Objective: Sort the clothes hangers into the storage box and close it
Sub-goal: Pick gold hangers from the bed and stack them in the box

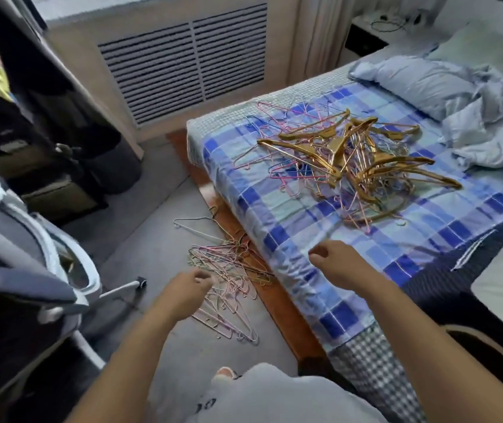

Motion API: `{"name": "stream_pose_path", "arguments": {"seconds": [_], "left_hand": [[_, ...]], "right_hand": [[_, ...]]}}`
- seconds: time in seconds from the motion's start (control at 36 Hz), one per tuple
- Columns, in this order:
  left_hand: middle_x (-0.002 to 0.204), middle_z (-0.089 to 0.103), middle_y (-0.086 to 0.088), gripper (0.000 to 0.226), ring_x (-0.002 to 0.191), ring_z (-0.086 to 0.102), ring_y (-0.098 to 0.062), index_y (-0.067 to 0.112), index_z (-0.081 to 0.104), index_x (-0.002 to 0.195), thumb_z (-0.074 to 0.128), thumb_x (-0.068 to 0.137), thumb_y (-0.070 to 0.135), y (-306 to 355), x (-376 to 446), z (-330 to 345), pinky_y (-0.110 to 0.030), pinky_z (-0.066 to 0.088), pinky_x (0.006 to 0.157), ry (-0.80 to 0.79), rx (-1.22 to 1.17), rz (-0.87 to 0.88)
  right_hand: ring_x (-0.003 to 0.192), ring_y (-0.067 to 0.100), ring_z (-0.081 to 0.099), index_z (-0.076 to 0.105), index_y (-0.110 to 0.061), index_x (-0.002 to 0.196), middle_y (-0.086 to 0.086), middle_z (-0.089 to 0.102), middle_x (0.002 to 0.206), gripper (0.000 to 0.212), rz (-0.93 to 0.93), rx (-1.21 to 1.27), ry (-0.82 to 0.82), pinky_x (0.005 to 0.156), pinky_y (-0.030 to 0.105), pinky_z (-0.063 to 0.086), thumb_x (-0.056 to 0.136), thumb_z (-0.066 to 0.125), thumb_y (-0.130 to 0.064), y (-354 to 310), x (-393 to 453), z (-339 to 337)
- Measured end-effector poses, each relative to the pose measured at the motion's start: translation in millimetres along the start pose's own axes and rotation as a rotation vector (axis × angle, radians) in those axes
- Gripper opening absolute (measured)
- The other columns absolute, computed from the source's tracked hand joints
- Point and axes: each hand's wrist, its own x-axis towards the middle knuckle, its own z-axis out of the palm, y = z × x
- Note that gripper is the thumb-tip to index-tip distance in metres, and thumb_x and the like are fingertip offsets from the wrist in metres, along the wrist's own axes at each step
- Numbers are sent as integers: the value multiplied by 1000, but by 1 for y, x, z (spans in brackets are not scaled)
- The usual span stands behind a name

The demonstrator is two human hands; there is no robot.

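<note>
Two hanger piles. Gold hangers (363,154) with thin wire ones tangled underneath are lying on the bed (305,215) at about 1 o'clock; long axes are running every way, several gold ones pointing roughly 4 o'clock. Wire hangers (229,270) are sitting on the floor (158,227) at 10 o'clock against the bed frame, the nearest few lying lengthwise toward 5 o'clock. Left hand (183,290) is hovering over the floor pile, fingers loosely curled, gripping nothing. Right hand (334,259) is hanging over the bed edge, loosely curled, empty. Office chair (45,270) at 9 o'clock.
</note>
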Motion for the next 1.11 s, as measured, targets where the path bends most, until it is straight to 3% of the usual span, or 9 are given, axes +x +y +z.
{"name": "stream_pose_path", "arguments": {"seconds": [0.14, 0.31, 0.39, 0.5, 0.61, 0.67, 0.86, 1.0, 1.11], "left_hand": [[106, 70, -4, 17, 99, 68, -24, 20, 69, 113, 59, 101, 26, -21, 23, -27, -31, 50, 81, 38, -84, -15], [95, 71, 3, 13, 83, 69, -16, 32, 64, 89, 59, 101, 28, -11, 51, -17, -32, 54, 68, -54, -119, -1], [94, 71, 8, 9, 79, 70, -14, 36, 63, 94, 59, 101, 33, 18, 67, -7, -28, 52, 55, -105, -75, 31], [97, 71, 9, 5, 83, 70, -11, 37, 64, 102, 59, 100, 35, 80, 93, 4, -26, 49, 60, -85, -64, 108], [92, 73, 3, 8, 76, 70, -14, 32, 65, 96, 59, 101, 30, 147, 116, 17, -25, 52, 54, -78, -112, 149], [91, 75, -3, 9, 72, 68, -15, 29, 68, 99, 59, 101, 27, 178, 128, 28, -22, 50, 50, -75, -145, 171], [94, 73, -7, 10, 85, 72, -28, 28, 69, 94, 63, 99, 21, 249, 151, 91, -48, 60, 84, -269, -75, 204], [102, 73, -1, 14, 87, 72, -15, 22, 69, 111, 62, 100, 27, 292, 180, 109, -44, 60, 88, -361, 57, 214], [104, 75, -6, 11, 91, 73, -19, 21, 68, 107, 59, 102, 22, 327, 215, 104, -38, 57, 84, -385, 127, 228]], "right_hand": [[108, 43, 59, 61, 12, 118, 30, 63, 118, 36, 54, -32, 49, 94, 57, 46, 101, 50, -18, -12, 15, -3], [104, 29, 60, 66, -4, 118, 14, 66, 119, 28, 99, 15, 90, 90, 45, 50, 103, 51, -22, 0, 35, -16], [106, 38, 60, 64, 5, 114, 24, 65, 114, 33, 135, 8, 117, 90, 52, 51, 101, 51, -22, 16, 43, -31], [80, 37, 60, 66, 6, 103, 27, 66, 97, 34, 169, -11, 168, 65, 36, 40, 98, 51, -24, 44, 62, -77], [88, 25, 59, 68, -13, 94, 6, 66, 96, 20, 182, 16, 259, 73, 36, 46, 98, 54, -27, 68, 82, -136], [92, 23, 57, 69, -15, 104, 4, 64, 101, 21, 184, 17, 282, 75, 32, 43, 99, 54, -28, 80, 93, -164], [99, 26, 60, 69, -14, 109, 7, 67, 109, 23, 243, 67, 295, 81, 35, 48, 99, 54, -28, 124, 128, -227], [94, 28, 58, 66, -14, 101, 7, 64, 101, 18, 294, 114, 285, 75, 35, 44, 98, 53, -25, 153, 152, -243], [96, 34, 61, 67, -5, 95, 14, 65, 99, 24, 336, 137, 250, 78, 42, 48, 98, 52, -25, 167, 171, -248]]}}
